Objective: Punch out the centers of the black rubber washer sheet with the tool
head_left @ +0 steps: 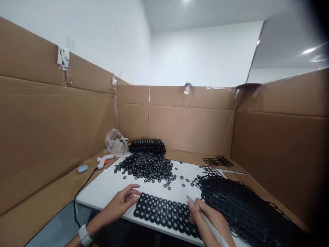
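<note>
A black sheet of joined round rings with grey centres (164,211) lies along the front of the white board. At its upper left corner is my left hand (125,199), fingers apart and slightly curled, the tips at or just over the sheet's edge; nothing shows in it. My right hand (209,216) is closed around a white pen-like tool (214,230), over the sheet's right end. The tool's dark tip points up and left, above the board. The far right end of the sheet is hidden behind this hand.
Loose black discs (147,166) lie heaped behind the sheet. Black ring netting (239,199) piles up on the right. Further back are stacked black sheets (147,145), a plastic bag (115,142) and a white glue gun (103,160) with its cord. Cardboard walls (190,127) enclose the table.
</note>
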`<state>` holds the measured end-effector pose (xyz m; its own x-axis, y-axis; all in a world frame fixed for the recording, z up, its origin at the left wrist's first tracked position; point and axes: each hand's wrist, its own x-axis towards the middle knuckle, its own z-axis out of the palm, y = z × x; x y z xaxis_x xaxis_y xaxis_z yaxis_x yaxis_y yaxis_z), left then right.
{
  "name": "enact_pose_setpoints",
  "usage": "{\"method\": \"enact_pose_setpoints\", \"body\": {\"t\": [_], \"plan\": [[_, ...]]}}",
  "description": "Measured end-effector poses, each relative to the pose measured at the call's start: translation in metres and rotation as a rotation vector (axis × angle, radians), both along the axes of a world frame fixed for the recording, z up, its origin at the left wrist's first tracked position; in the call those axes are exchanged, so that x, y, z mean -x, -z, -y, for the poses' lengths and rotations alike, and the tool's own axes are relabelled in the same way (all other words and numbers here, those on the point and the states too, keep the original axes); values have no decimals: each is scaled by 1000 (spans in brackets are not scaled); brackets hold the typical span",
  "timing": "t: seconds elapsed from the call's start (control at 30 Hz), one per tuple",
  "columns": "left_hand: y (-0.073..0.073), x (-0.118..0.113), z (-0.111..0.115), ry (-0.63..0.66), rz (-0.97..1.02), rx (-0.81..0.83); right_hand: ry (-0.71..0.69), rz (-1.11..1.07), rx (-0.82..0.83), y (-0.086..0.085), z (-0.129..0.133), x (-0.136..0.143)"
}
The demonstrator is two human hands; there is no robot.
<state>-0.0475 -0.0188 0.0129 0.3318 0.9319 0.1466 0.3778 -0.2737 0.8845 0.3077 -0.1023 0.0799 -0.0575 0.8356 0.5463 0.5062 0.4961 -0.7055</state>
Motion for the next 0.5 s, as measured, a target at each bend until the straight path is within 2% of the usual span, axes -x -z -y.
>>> {"method": "enact_pose_setpoints", "body": {"t": [0.1,0.23,0.4,0.5], "plan": [[8,0,16,-2,106,36,-119,-59,203,9,-20,41],[9,-3,37,-75,211,65,-317,-245,430,33,-51,83],[5,-17,53,-139,350,100,-397,-308,522,56,-69,107],[1,-29,56,-258,462,162,-365,-276,549,63,-71,110]]}}
